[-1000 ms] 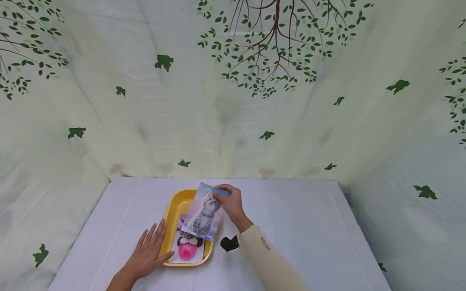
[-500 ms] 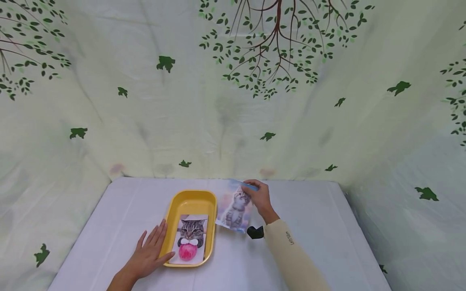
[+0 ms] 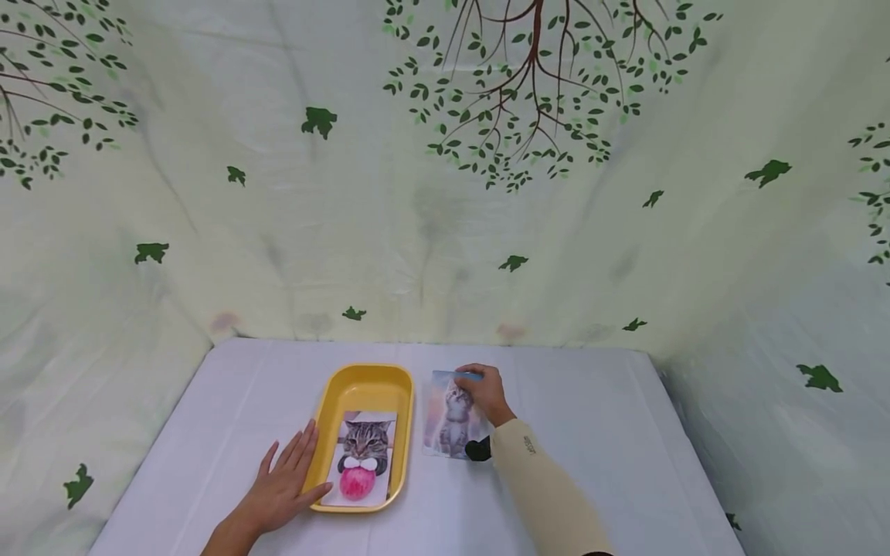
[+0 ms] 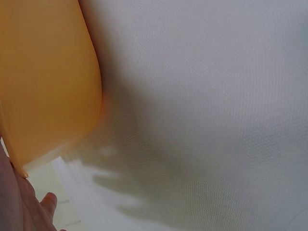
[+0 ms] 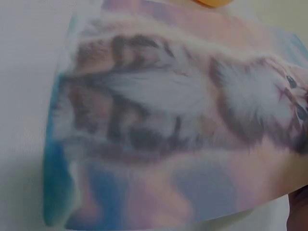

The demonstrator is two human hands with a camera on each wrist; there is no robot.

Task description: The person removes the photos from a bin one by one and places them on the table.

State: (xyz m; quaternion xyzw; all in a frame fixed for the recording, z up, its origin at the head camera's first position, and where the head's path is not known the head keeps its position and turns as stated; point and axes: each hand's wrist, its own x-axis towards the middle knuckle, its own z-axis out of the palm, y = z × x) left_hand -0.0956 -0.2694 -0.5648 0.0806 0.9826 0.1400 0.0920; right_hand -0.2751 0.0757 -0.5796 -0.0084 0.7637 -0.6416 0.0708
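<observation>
From the head view, our right hand (image 3: 484, 391) pinches the kitten photo's (image 3: 450, 417) far edge just right of the yellow tray (image 3: 361, 380); the sleeve's writing is unreadable. Our left hand (image 3: 287, 485) lies flat against the tray. The left wrist view shows only tray wall (image 4: 43, 82). The right wrist view shows the blurred photo (image 5: 178, 130).

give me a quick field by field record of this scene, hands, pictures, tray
left hand: left hand lies flat on the table, fingers straight, touching the tray's left rim
right hand: right hand pinches the top edge of the kitten picture
kitten picture: on the table, right of the tray
tray: yellow tray holding a cat picture with a pink apple
backdrop: leaf-printed cloth
</observation>
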